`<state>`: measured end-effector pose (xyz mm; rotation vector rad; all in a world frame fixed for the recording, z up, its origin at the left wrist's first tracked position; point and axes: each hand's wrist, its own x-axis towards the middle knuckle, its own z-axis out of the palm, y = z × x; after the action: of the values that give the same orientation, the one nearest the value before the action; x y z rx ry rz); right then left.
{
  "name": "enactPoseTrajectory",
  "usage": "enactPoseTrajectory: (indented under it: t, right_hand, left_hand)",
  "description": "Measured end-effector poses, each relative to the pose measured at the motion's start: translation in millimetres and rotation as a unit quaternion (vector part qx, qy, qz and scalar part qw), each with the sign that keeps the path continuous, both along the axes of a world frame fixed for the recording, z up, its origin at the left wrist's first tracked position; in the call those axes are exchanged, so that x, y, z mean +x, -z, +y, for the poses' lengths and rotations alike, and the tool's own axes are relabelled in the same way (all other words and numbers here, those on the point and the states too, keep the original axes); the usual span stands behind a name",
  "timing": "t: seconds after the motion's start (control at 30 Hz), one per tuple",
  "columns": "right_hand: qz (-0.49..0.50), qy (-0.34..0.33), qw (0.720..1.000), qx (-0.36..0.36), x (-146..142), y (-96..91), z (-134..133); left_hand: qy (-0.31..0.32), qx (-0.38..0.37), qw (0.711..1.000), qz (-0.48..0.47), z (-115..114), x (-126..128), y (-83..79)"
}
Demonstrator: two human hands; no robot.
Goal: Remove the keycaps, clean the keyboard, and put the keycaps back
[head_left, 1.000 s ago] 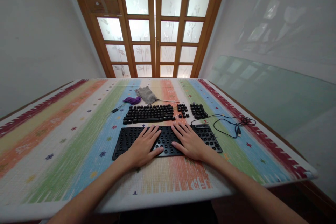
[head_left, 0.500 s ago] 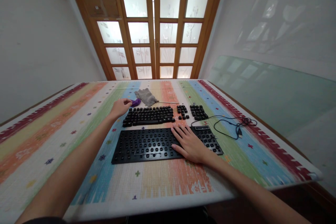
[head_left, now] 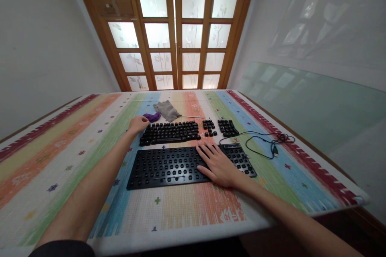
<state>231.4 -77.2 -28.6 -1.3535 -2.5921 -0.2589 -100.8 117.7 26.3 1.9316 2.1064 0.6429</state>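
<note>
A black keyboard base (head_left: 163, 166) with bare switch stems lies on the striped tablecloth (head_left: 75, 148). My right hand (head_left: 218, 164) rests flat on its right part, fingers spread, holding nothing. Behind the base the removed black keycaps (head_left: 170, 131) are laid out in keyboard order, with two smaller keycap groups (head_left: 223, 127) to their right. My left hand (head_left: 138, 123) reaches to the far left corner of the keycaps, its fingers curled around the near end of a small purple tool (head_left: 152, 117). The tool's black end is hidden under the hand.
A grey cloth (head_left: 165, 110) lies just behind the purple tool. The keyboard's black USB cable (head_left: 265, 142) coils on the right. A glass sheet (head_left: 316, 108) leans against the right wall. A wooden door (head_left: 175, 28) with frosted panes stands beyond the table's far edge.
My left hand left the keyboard base, reached forward left to the purple tool and curled onto it. The right hand stayed on the base.
</note>
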Motion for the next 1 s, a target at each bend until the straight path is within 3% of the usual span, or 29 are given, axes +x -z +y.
enactPoseTrajectory:
  t: [0.7, 1.0]
  right_hand:
    - [0.004, 0.008, 1.000, -0.014, 0, -0.9, 0]
    - [0.004, 0.005, 1.000, -0.008, 1, -0.4, 1]
  left_hand:
    - [-0.022, 0.012, 0.999, -0.038, 8, -2, 5.2]
    - [-0.050, 0.040, 0.994, -0.092, -5, -6, -5.9]
